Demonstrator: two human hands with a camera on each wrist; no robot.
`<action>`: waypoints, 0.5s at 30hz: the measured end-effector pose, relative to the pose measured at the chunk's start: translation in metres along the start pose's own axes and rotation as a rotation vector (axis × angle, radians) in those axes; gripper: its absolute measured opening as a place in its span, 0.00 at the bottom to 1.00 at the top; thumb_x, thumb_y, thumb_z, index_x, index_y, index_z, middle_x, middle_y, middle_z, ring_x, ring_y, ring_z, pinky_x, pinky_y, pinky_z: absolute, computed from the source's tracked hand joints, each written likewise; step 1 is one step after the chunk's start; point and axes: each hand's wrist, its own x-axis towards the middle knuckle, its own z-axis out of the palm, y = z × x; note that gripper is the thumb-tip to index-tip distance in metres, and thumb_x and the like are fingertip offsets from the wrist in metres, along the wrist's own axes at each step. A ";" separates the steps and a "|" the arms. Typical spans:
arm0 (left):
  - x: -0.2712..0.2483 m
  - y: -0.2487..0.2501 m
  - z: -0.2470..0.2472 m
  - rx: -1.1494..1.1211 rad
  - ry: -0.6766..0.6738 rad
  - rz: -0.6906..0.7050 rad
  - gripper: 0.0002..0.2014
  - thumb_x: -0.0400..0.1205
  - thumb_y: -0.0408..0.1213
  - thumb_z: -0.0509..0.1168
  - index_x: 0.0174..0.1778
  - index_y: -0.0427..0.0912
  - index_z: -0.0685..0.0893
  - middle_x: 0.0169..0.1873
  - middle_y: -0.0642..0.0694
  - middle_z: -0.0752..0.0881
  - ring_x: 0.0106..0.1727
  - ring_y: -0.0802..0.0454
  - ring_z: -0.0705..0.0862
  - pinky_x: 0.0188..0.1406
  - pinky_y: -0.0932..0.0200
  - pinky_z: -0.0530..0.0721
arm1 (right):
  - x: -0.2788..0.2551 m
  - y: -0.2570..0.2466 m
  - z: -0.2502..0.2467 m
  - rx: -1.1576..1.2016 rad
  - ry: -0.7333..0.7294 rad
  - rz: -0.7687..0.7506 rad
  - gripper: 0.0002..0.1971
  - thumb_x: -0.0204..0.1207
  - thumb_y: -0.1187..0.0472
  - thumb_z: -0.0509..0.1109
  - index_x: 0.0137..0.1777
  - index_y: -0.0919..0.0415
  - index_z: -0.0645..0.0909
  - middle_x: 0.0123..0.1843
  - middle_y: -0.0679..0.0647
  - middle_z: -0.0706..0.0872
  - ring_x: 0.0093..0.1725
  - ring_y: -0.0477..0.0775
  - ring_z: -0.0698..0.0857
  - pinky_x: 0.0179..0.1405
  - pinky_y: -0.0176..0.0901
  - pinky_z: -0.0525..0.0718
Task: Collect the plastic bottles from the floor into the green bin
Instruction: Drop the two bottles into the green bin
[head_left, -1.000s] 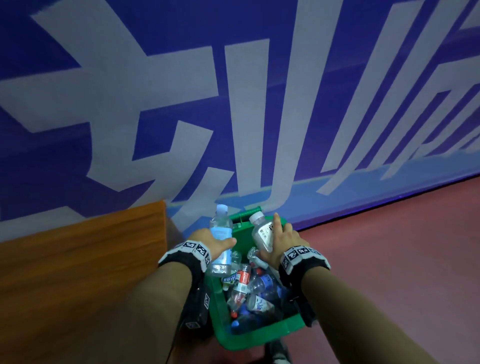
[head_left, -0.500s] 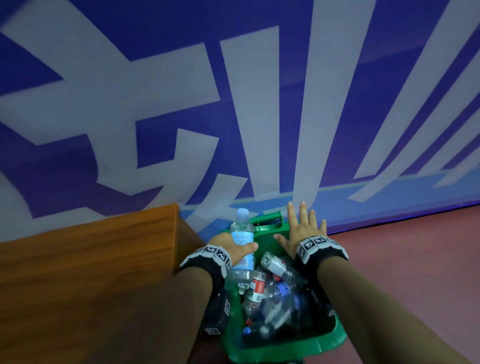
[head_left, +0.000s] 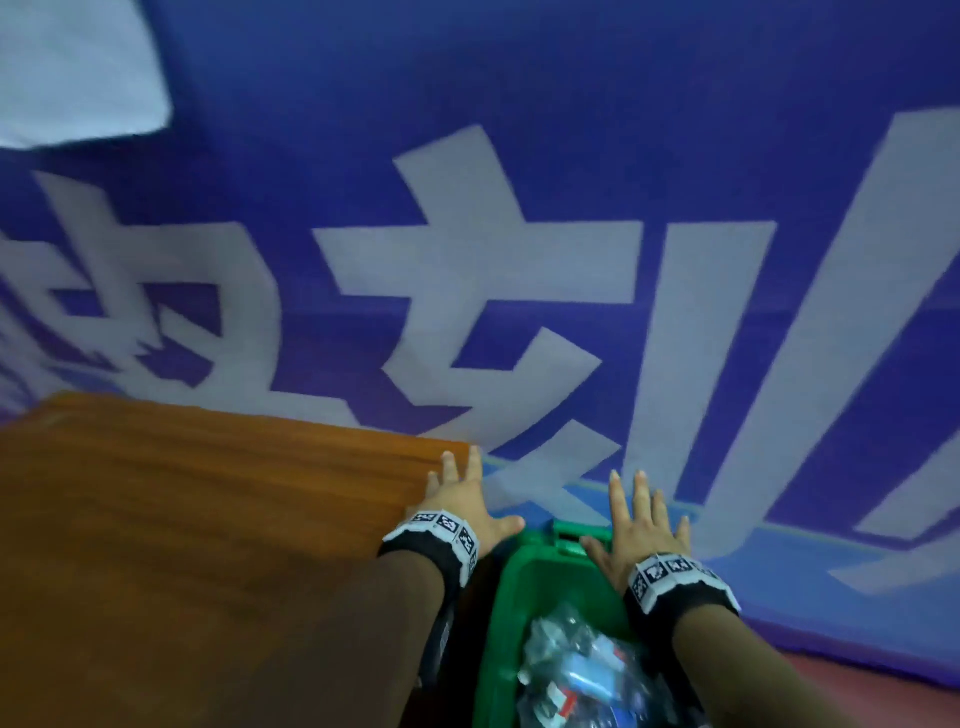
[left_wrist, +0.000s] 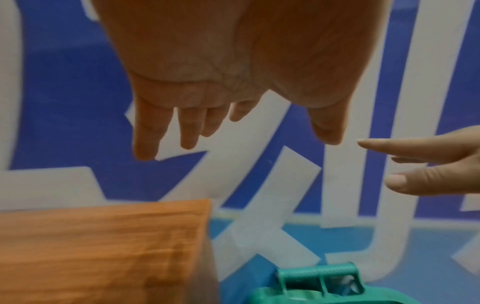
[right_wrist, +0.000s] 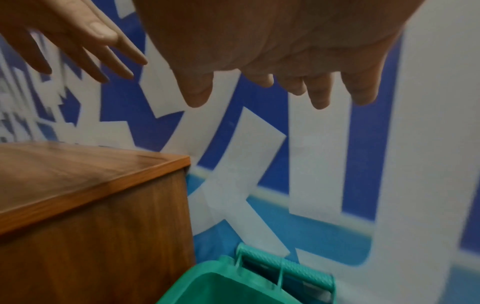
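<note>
The green bin (head_left: 511, 603) stands on the floor below my hands, with several plastic bottles (head_left: 576, 670) piled inside. Its rear handle (left_wrist: 318, 272) shows in both wrist views, where it is also the bin's handle (right_wrist: 285, 265). My left hand (head_left: 467, 501) hovers above the bin's left rim with fingers spread and nothing in it. My right hand (head_left: 641, 530) hovers over the bin's far right side, fingers straight and empty. In the left wrist view the left hand (left_wrist: 233, 131) is spread out; in the right wrist view the right hand (right_wrist: 272, 94) is too.
A wooden cabinet (head_left: 208, 545) stands directly left of the bin, touching or nearly touching it. A blue wall banner with large white characters (head_left: 519, 286) rises right behind the bin. Red floor (head_left: 883, 686) lies to the right.
The left hand let go of the clear bottle it held and now is spread empty. Both hands rose above the bin. The head view swung left and blurred.
</note>
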 end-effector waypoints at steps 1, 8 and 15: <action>-0.010 -0.019 -0.011 -0.028 0.026 -0.031 0.57 0.72 0.68 0.68 0.84 0.58 0.34 0.85 0.46 0.36 0.86 0.38 0.44 0.79 0.31 0.61 | -0.005 -0.017 -0.006 -0.016 0.003 -0.028 0.47 0.80 0.30 0.53 0.86 0.49 0.29 0.87 0.56 0.29 0.87 0.63 0.40 0.83 0.69 0.49; -0.160 -0.244 -0.052 -0.353 0.286 -0.420 0.54 0.72 0.69 0.67 0.81 0.68 0.32 0.84 0.47 0.31 0.86 0.38 0.39 0.77 0.27 0.60 | -0.094 -0.248 -0.009 -0.240 0.070 -0.471 0.47 0.81 0.31 0.52 0.85 0.50 0.25 0.86 0.56 0.25 0.87 0.62 0.38 0.83 0.69 0.47; -0.481 -0.498 0.031 -0.555 0.563 -1.095 0.51 0.72 0.71 0.64 0.81 0.70 0.33 0.84 0.47 0.31 0.86 0.38 0.42 0.77 0.26 0.61 | -0.364 -0.538 0.107 -0.450 0.036 -1.276 0.46 0.83 0.34 0.53 0.84 0.50 0.25 0.85 0.56 0.25 0.87 0.61 0.37 0.84 0.68 0.45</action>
